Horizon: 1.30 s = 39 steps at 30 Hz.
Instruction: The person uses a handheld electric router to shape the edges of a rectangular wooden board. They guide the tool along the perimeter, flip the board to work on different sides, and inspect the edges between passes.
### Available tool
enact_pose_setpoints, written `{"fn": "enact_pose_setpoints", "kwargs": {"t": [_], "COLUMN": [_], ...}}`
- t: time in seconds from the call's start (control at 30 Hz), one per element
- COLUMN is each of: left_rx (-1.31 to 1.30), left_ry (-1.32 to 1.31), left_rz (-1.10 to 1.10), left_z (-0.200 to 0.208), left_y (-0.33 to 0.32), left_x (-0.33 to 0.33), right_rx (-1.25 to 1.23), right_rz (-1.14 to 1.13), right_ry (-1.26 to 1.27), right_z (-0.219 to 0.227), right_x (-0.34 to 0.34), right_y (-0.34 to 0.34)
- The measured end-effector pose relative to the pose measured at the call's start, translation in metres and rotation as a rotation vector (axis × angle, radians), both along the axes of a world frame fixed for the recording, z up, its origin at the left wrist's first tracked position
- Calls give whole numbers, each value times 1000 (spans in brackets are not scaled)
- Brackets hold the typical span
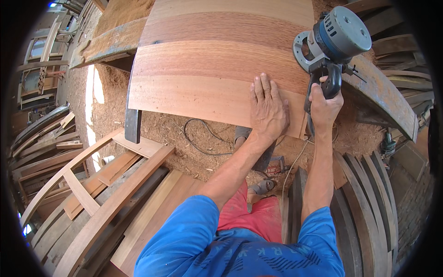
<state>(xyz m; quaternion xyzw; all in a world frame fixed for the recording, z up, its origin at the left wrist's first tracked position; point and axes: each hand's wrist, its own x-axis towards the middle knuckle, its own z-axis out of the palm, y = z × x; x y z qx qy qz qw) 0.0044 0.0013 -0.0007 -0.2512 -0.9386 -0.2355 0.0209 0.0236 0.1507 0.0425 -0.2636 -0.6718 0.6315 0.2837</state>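
At the right edge of a wide wooden panel [203,60], I see a grey and blue power tool [342,34] with a round base. The right hand [326,107] is clenched around its black handle [333,83]. The left hand [269,110] is released and lies flat on the panel, close to the edge nearest the person. Below, a dark cable [185,132] curls on the floor [157,121], among sawdust. To the left there is a wooden frame [117,210] with crosspieces.
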Motion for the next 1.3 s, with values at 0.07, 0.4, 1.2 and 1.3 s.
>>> {"fn": "enact_pose_setpoints", "kwargs": {"t": [0.07,0.4,1.2,1.3], "left_rx": [-7,-21,171,232], "left_ry": [5,19,118,108], "left_rz": [2,0,35,38], "left_z": [1,0,6,3], "left_y": [0,2,3,2], "left_x": [0,-1,-2,-4], "right_rx": [2,23,138,126], "right_rz": [-6,20,-10,0], "right_ry": [-4,-37,-103,-129], "right_z": [1,-3,-10,-13], "right_x": [-4,-21,59,103], "right_y": [1,16,-22,-46]}}
